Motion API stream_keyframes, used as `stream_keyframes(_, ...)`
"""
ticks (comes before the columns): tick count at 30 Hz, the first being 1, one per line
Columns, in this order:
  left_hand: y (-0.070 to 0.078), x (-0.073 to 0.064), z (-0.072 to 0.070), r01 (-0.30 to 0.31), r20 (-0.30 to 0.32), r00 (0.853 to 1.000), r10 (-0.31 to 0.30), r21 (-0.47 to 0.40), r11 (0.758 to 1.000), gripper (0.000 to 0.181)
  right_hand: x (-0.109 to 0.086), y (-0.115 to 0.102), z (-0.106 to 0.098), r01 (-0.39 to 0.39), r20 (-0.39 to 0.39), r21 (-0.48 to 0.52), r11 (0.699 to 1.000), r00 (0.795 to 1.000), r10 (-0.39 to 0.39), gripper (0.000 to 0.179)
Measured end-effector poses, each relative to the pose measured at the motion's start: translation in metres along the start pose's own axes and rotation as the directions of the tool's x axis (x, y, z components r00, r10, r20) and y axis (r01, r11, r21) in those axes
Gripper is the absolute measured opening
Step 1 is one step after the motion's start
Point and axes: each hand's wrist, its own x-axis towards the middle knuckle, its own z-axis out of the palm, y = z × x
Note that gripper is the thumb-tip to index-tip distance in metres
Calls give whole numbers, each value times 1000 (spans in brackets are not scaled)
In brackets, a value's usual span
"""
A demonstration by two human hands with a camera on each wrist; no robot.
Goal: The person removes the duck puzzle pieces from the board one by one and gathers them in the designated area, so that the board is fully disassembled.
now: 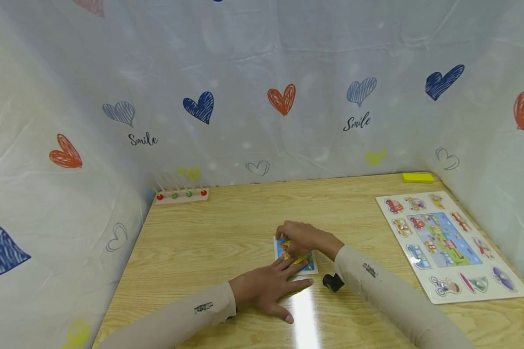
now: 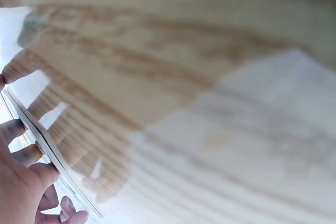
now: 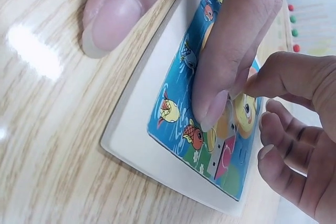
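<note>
A small puzzle board (image 1: 313, 267) with a white border lies on the table, its blue picture showing fish and a yellow figure. My left hand (image 1: 272, 287) rests across its near side, fingers spread and pressing on the picture. From the right, my right hand (image 1: 303, 237) reaches over the far side with bent fingers. In the right wrist view, the right thumb (image 3: 286, 74) touches the picture beside a left finger, and its other fingers curl by the board's edge. A left finger hides the thumb's tip, so whether a piece is pinched does not show.
A large peg puzzle (image 1: 423, 286) with vehicle pieces lies at the right. A yellow block (image 1: 417, 178) sits at the back right corner. At the back left stands a wooden peg rack (image 1: 182, 198) with red and green beads. A black device (image 1: 333, 282) hangs under the right sleeve.
</note>
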Motion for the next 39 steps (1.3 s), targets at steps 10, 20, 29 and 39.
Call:
stream_keyframes(10,0,1,0,9,1,1000,-9,12,1000,89,1,3,-1,-4,-8,35,999,1000,5,40)
stream_keyframes(20,1,0,1,2,-7,1000,-2,-14,1000,89,2,16,2,102,-33,107,989,995,-99,31)
stream_keyframes(29,1,0,0,4,-4,1000,-4,-1,1000,90,4,19,0,142,-39,228,963,990,-137,11)
stream_keyframes(39,1,0,1,21,7,1000,-22,35,999,91,4,20,-1,163,-26,318,934,986,-163,13)
